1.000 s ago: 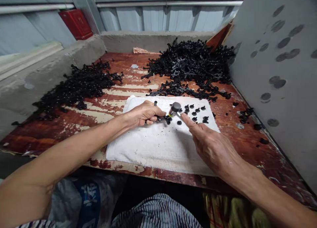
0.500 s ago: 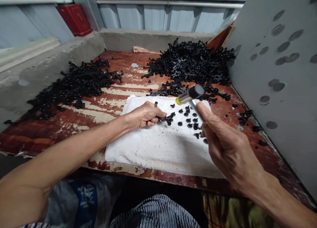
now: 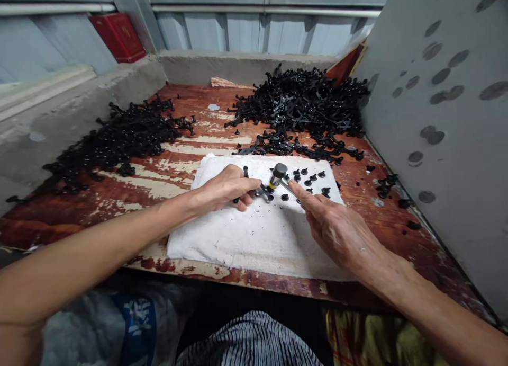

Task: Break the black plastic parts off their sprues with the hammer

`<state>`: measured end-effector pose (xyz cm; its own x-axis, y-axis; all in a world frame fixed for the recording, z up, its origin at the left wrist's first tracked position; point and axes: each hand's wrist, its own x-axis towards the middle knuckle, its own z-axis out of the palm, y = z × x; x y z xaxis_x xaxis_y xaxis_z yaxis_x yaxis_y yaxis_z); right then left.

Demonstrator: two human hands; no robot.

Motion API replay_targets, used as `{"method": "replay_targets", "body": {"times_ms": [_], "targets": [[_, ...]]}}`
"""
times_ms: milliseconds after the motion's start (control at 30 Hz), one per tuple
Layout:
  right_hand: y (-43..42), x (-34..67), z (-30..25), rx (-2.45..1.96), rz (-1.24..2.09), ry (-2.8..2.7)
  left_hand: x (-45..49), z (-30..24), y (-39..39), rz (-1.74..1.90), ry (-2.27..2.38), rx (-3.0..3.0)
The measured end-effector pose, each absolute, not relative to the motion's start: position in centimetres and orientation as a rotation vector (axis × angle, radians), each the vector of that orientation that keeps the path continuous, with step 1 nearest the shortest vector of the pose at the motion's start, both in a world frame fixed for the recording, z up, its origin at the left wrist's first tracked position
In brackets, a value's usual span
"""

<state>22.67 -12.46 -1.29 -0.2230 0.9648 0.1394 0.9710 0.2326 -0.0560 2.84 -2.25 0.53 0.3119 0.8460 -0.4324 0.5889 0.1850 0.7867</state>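
Observation:
My left hand (image 3: 227,189) is closed on a black plastic sprue piece (image 3: 262,191) and holds it down on a white cloth (image 3: 254,233). My right hand (image 3: 333,228) grips a small hammer (image 3: 278,175), index finger stretched along its handle. The hammer's head rests down on the sprue piece just right of my left fingers. Several small black round parts (image 3: 309,178) lie loose on the cloth beyond the hammer.
A worn red wooden board (image 3: 166,170) carries the cloth. One pile of black sprues (image 3: 119,138) lies at the left, a larger pile (image 3: 301,104) at the back right. A grey spotted panel (image 3: 436,117) walls the right side. A red box (image 3: 118,36) sits on the concrete ledge.
Half a second ago the hammer was raised up and to the right; it has come down onto the piece in my left hand. My left hand stayed in place.

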Motion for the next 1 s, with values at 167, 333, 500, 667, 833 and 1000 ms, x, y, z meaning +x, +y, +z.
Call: {"method": "replay_targets", "body": {"times_ms": [167,333,500,667,833,1000], "targets": [[-12.6,22.9,-1.9,-1.787,-0.112,-2.315,1.5,1.3,-2.4,0.289,1.378,2.614],[-12.3,23.3,-2.5,-1.672,0.033,-2.242,3.6,1.8,-1.9,-0.214,1.011,2.839],[-13.6,23.4,-2.0,-1.543,0.343,-1.971,4.4,2.7,-0.8,-0.152,0.9,2.576],[-17.2,23.5,-1.9,-1.581,0.688,-1.43,3.8,2.2,0.2,0.109,1.062,2.087],[-18.7,23.8,-3.2,-1.568,0.898,-1.228,4.1,0.7,0.4,0.285,1.179,1.959],[-18.7,23.9,-3.6,-1.535,0.983,-1.18,4.5,0.3,0.3,0.34,1.185,1.726]]}}
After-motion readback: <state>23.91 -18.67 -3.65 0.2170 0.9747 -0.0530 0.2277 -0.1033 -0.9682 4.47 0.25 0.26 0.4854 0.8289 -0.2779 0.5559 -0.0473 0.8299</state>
